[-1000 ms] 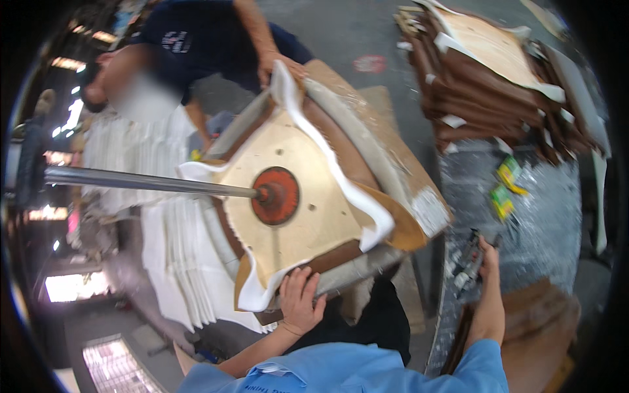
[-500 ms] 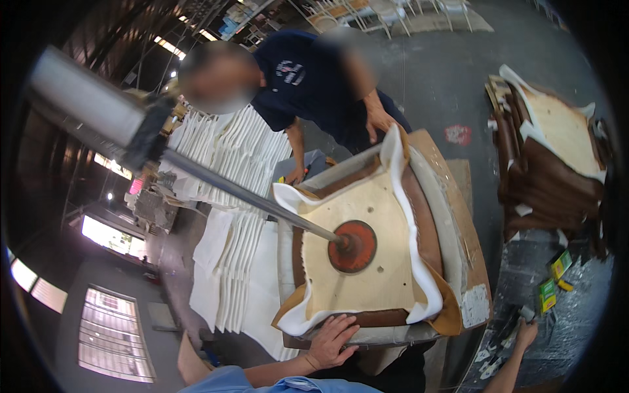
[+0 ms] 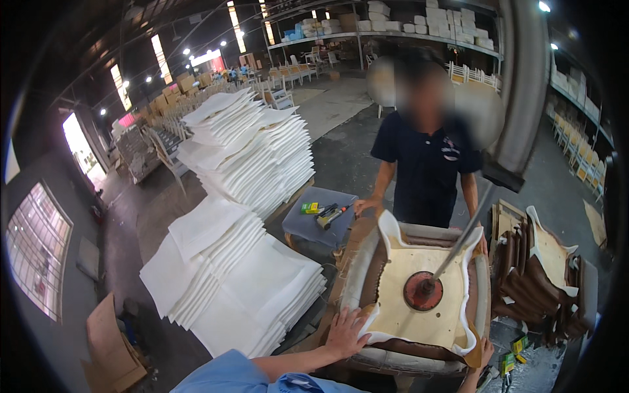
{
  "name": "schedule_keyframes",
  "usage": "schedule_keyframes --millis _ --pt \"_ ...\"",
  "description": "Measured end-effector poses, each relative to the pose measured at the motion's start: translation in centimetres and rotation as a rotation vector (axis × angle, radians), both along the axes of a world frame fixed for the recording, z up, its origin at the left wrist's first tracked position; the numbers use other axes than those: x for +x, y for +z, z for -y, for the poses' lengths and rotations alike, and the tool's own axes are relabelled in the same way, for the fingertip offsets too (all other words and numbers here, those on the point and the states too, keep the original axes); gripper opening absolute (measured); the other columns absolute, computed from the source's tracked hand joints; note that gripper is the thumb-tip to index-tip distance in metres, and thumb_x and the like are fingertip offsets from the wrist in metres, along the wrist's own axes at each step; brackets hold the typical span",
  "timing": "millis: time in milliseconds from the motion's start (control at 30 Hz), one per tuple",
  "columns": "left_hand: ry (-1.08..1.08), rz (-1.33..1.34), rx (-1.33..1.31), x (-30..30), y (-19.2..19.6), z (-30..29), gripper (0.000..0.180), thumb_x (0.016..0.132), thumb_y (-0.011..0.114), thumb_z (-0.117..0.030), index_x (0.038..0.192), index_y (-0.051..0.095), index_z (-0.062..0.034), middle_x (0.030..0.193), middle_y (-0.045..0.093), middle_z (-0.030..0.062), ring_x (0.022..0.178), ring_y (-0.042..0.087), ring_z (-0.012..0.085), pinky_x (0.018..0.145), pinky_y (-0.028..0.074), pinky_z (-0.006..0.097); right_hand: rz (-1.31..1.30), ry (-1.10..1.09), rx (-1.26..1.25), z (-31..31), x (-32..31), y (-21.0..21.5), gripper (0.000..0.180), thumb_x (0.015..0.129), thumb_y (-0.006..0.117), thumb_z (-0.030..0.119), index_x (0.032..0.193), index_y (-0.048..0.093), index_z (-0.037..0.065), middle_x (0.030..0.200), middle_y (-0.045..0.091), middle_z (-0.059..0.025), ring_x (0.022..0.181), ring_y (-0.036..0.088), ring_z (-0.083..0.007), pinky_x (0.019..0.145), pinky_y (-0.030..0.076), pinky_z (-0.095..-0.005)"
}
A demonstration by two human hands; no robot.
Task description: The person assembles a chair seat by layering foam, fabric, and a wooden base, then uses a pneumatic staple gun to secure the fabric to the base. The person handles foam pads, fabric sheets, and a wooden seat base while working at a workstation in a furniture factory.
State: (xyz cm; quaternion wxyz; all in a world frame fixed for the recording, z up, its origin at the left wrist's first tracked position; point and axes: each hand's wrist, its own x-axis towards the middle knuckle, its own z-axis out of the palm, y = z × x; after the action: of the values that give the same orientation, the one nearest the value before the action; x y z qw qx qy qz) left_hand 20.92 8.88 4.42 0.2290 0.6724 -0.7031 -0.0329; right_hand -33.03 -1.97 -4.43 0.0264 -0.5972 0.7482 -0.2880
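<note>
Panel of pale wood (image 3: 400, 265), edged with white foam (image 3: 470, 333) and brown covering (image 3: 395, 346), lies inside a grey padded frame (image 3: 357, 278) before the wearer, a red disc (image 3: 414, 299) on a metal rod (image 3: 462, 236) at its middle. The left hand (image 3: 345, 334) rests with fingers spread at the near left corner. The right hand (image 3: 487, 352) is at the near right corner, partly hidden; whether it grips anything cannot be told. Opposite stands a co-worker (image 3: 426, 170); white sheets (image 3: 242, 275) are stacked at left.

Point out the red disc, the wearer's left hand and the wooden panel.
Red disc (image 3: 418, 299), head view: flat face.
Wearer's left hand (image 3: 345, 334), head view: its back.
Wooden panel (image 3: 401, 267), head view: bare surface.
</note>
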Motion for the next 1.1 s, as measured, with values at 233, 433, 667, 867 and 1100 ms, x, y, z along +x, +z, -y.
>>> schedule_keyframes --millis 233,433,667,867,1100 --pt "-0.037 -0.063 -0.067 4.3 -0.4 -1.2 0.064 0.105 0.065 -0.05 0.159 0.061 -0.0163 0.166 0.051 0.0188 0.159 0.036 0.0493 0.126 0.034 0.064 -0.126 0.135 0.089 -4.3 7.0 1.6 0.045 0.109 0.067 0.039 0.134 0.069 0.001 0.127 0.07 -0.028 0.123 0.063 -0.0445 0.104 0.052 -0.0526" --pt "-0.065 -0.009 0.025 6.0 0.0 -0.6 0.067 0.106 0.062 -0.05 0.162 0.055 -0.0151 0.168 0.045 0.021 0.163 0.026 0.0497 0.127 0.029 0.068 -0.1 0.053 0.147 -6.2 9.5 2.6 0.047 0.107 0.068 0.042 0.137 0.071 0.005 0.135 0.067 -0.0271 0.13 0.06 -0.0427 0.108 0.05 -0.0514" --pt "-0.103 0.021 0.063 6.3 0.8 0.1 0.066 0.106 0.061 -0.05 0.162 0.055 -0.0147 0.169 0.043 0.022 0.163 0.026 0.0503 0.128 0.027 0.069 -0.056 -0.003 0.193 -6.7 10.3 3.6 0.051 0.105 0.069 0.045 0.14 0.072 0.009 0.144 0.063 -0.0261 0.138 0.057 -0.0405 0.113 0.049 -0.0501" --pt "-0.105 0.014 0.075 5.6 1.2 0.3 0.066 0.106 0.061 -0.05 0.162 0.054 -0.0157 0.167 0.045 0.0212 0.163 0.026 0.05 0.129 0.029 0.066 -0.007 -0.026 0.202 -6.6 9.8 3.6 0.054 0.103 0.071 0.048 0.142 0.073 0.012 0.152 0.06 -0.0252 0.145 0.054 -0.0387 0.117 0.047 -0.0489" --pt "-0.085 -0.215 -0.092 6.7 2.4 -0.1 0.066 0.104 0.071 -0.042 0.159 0.055 -0.009 0.159 0.056 0.0242 0.15 0.048 0.0516 0.125 0.04 0.059 0.132 -0.07 0.248 -6.8 9.5 2.3 0.057 0.1 0.072 0.052 0.145 0.074 0.016 0.162 0.057 -0.0241 0.154 0.051 -0.0365 0.122 0.045 -0.0475"
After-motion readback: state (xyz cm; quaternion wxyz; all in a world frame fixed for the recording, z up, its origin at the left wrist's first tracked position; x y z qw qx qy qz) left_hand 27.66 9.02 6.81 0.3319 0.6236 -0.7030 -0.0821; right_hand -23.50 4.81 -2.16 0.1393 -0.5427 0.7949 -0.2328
